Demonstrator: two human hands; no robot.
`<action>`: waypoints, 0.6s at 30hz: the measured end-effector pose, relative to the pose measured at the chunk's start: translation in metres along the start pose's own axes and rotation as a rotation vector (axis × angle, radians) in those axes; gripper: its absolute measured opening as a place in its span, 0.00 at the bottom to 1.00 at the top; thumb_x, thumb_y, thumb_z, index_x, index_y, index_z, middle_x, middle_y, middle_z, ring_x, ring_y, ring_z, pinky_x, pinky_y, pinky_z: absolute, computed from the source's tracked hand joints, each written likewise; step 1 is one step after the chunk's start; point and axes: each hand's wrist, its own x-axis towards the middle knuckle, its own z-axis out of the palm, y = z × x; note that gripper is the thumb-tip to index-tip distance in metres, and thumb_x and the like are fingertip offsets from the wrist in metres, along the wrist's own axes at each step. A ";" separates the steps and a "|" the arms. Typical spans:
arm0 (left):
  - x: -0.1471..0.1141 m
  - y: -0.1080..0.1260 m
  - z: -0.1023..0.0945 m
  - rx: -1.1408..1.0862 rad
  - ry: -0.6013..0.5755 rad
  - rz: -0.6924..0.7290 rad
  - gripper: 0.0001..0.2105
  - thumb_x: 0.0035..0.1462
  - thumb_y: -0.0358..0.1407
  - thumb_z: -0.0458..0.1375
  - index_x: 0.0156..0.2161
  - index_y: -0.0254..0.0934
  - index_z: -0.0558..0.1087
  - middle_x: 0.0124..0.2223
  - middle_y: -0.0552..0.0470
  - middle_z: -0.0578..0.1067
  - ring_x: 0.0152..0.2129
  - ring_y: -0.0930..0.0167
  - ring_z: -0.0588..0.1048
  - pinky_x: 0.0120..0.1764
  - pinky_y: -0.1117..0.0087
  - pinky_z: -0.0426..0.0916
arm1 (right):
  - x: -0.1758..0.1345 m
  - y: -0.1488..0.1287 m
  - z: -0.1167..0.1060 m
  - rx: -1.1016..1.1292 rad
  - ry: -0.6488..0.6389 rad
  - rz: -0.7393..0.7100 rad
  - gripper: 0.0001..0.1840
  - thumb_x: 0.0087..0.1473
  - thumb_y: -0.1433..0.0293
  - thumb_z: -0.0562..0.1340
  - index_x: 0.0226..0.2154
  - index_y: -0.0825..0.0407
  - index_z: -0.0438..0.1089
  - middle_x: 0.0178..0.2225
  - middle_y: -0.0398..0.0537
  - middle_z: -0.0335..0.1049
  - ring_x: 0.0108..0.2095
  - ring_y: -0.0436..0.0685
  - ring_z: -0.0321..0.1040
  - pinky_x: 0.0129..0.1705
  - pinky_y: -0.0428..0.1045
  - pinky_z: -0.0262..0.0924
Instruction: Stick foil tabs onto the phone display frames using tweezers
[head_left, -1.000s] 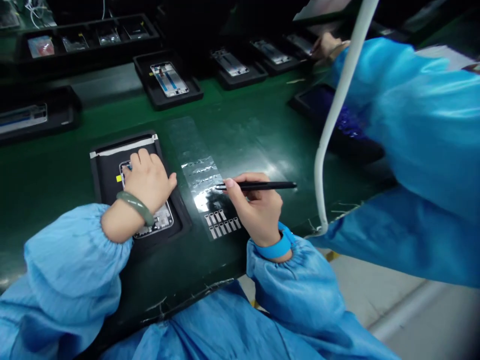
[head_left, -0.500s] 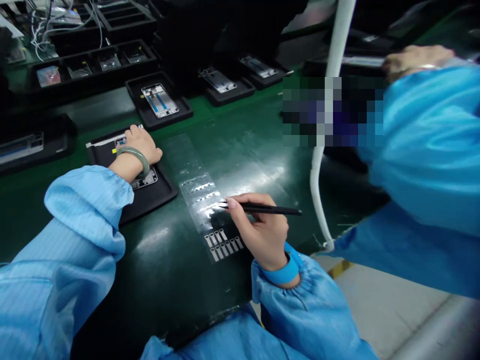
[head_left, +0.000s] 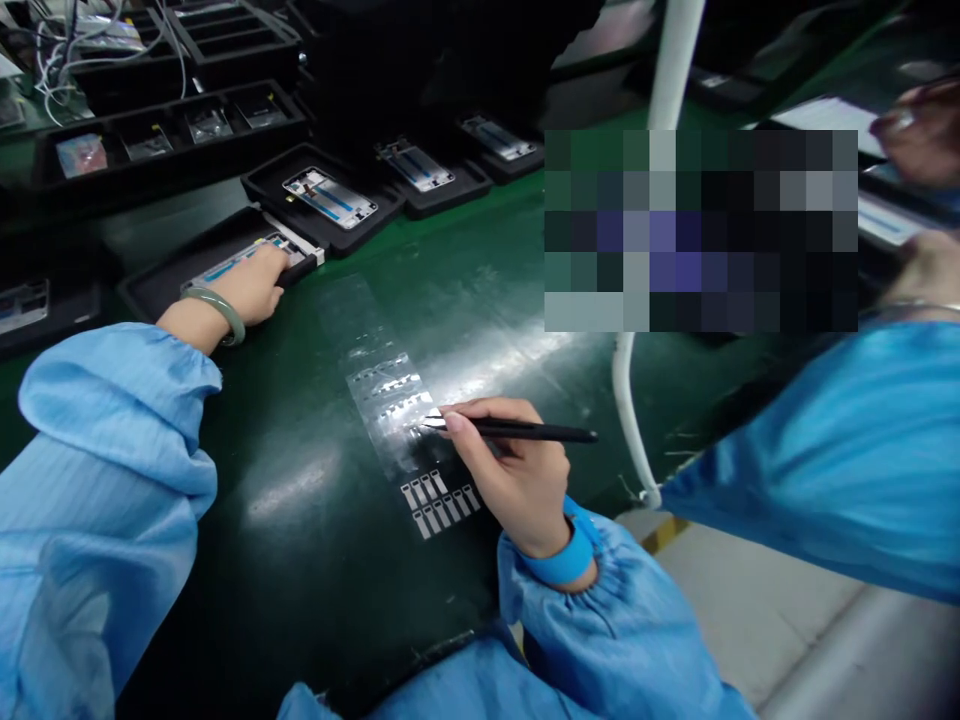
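My left hand [head_left: 246,284] is closed over the near edge of a black tray [head_left: 159,278], its thumb outside and its fingers reaching in over a phone frame [head_left: 232,256] with blue strips. A white strip lies along the tray's right end. My right hand [head_left: 517,470] grips black tweezers [head_left: 536,431], their tips pointing left just over a clear plastic sheet [head_left: 379,410]. I cannot tell whether the tips touch the sheet. Rows of small pale stickers [head_left: 442,510] lie at the sheet's near end.
Several more black trays with phone frames [head_left: 330,197] line the back of the green table [head_left: 300,540]. A divided black box [head_left: 161,140] holds small bags. A white tube [head_left: 624,400] slants down at right, beside a co-worker's blue sleeve [head_left: 862,420].
My left hand has pushed the black tray left and back, turning it to line up beside the other trays. The tweezers stay over the sheet. The co-worker's arm has shifted right.
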 end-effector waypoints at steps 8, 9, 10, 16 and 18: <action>-0.025 -0.019 0.000 0.042 0.165 -0.100 0.12 0.61 0.33 0.45 0.47 0.35 0.66 0.56 0.49 0.64 0.54 0.54 0.60 0.55 0.40 0.52 | 0.006 0.000 0.000 0.243 0.043 0.401 0.11 0.48 0.65 0.67 0.32 0.51 0.66 0.25 0.40 0.72 0.23 0.50 0.74 0.26 0.44 0.71; -0.029 -0.018 0.001 0.033 0.199 -0.110 0.13 0.61 0.33 0.44 0.48 0.33 0.65 0.56 0.48 0.64 0.54 0.52 0.59 0.55 0.38 0.50 | 0.007 0.001 0.000 0.252 0.045 0.431 0.12 0.48 0.64 0.67 0.32 0.52 0.65 0.24 0.39 0.72 0.22 0.50 0.74 0.25 0.43 0.70; -0.033 -0.017 0.002 0.020 0.239 -0.120 0.14 0.62 0.32 0.43 0.49 0.31 0.64 0.57 0.45 0.62 0.55 0.51 0.58 0.55 0.36 0.48 | 0.008 0.001 -0.001 0.253 0.049 0.455 0.13 0.47 0.64 0.67 0.31 0.52 0.65 0.23 0.39 0.71 0.20 0.49 0.73 0.24 0.42 0.69; -0.073 0.040 0.008 -0.131 0.307 0.121 0.19 0.62 0.40 0.46 0.55 0.33 0.60 0.60 0.43 0.59 0.59 0.59 0.56 0.61 0.53 0.53 | 0.009 0.002 -0.002 0.139 0.020 0.551 0.13 0.47 0.63 0.66 0.30 0.53 0.64 0.20 0.36 0.67 0.16 0.46 0.68 0.21 0.42 0.64; -0.095 0.073 0.011 -0.202 0.153 0.356 0.17 0.61 0.45 0.49 0.51 0.40 0.64 0.58 0.52 0.65 0.58 0.67 0.61 0.61 0.62 0.57 | 0.009 0.001 -0.003 0.112 -0.013 0.560 0.13 0.48 0.62 0.65 0.30 0.53 0.64 0.19 0.36 0.66 0.16 0.47 0.68 0.21 0.42 0.63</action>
